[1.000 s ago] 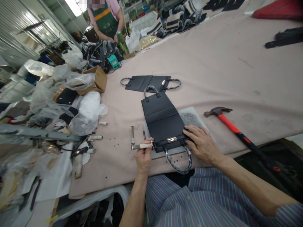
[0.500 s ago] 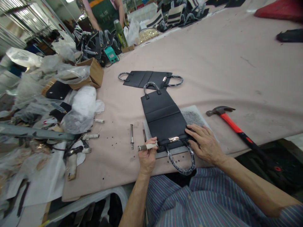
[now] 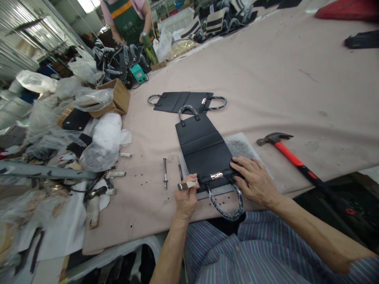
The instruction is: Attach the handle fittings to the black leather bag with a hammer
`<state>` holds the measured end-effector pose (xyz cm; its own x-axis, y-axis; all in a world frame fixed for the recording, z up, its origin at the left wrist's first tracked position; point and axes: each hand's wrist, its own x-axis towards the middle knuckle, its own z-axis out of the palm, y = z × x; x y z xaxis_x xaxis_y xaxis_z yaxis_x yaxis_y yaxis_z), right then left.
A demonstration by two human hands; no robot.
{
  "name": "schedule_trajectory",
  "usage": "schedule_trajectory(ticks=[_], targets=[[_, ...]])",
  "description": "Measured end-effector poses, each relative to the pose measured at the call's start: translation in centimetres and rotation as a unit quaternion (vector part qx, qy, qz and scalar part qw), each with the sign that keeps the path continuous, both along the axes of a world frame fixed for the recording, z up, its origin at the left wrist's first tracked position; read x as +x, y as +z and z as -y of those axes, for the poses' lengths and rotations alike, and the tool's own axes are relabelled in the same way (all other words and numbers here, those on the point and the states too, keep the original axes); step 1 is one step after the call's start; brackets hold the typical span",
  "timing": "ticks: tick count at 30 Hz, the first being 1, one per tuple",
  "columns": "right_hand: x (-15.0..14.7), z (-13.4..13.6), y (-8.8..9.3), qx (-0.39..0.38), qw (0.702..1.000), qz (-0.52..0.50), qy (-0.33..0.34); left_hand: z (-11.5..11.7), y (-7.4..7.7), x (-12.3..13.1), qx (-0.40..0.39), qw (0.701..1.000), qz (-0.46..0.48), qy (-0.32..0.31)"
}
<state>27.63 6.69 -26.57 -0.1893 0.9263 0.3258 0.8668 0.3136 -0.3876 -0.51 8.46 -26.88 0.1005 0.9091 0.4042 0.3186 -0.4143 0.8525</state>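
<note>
A flat black bag panel (image 3: 203, 148) with a silver clasp (image 3: 216, 176) and wrapped handles lies on a grey pad (image 3: 241, 146) at the table's near edge. My left hand (image 3: 186, 199) is closed round a small metal punch tool (image 3: 187, 185) with a white-taped shaft, its tip against the panel's left side by the clasp. My right hand (image 3: 255, 180) lies flat with spread fingers on the panel's right corner, pressing it down. The near handle (image 3: 225, 205) hangs over the table edge.
A red-handled hammer (image 3: 291, 157) lies to the right. Two metal punches (image 3: 165, 173) rest left of the pad. A second black panel (image 3: 185, 101) lies behind. Plastic bags and a cardboard box (image 3: 117, 98) crowd the left. Another person in a green apron (image 3: 127, 21) stands far back.
My left hand has brought the taped tool rightward, from beside the panel to its left edge by the clasp. My right hand has stayed on the panel.
</note>
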Motion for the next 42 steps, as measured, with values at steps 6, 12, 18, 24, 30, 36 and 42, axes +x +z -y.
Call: schedule_trajectory(ticks=[6,12,18,24,30,36,42], targets=[[0.0,0.0,-0.1,0.008,1.0,-0.002,-0.003,-0.4,0.7,-0.1,0.006,0.999,-0.033,-0.016],[0.0,0.0,-0.4,0.016,1.0,0.0,-0.001,1.1,-0.5,0.5,0.04,0.998,-0.028,0.032],[0.0,0.0,-0.4,0.02,1.0,-0.006,0.001,1.4,-0.8,0.6,0.017,0.998,-0.003,0.057],[0.0,0.0,-0.3,0.019,1.0,-0.005,0.0,0.7,-0.1,0.4,0.007,0.998,-0.033,0.045],[0.0,0.0,-0.4,0.023,1.0,-0.003,-0.001,0.1,0.2,0.4,0.019,0.998,-0.058,0.014],[0.0,0.0,-0.4,0.029,1.0,0.003,-0.002,-0.2,0.6,0.6,0.024,0.996,-0.089,0.006],[0.0,0.1,-0.6,0.022,1.0,-0.009,0.001,-0.5,1.2,1.0,0.0,0.996,-0.091,-0.004]])
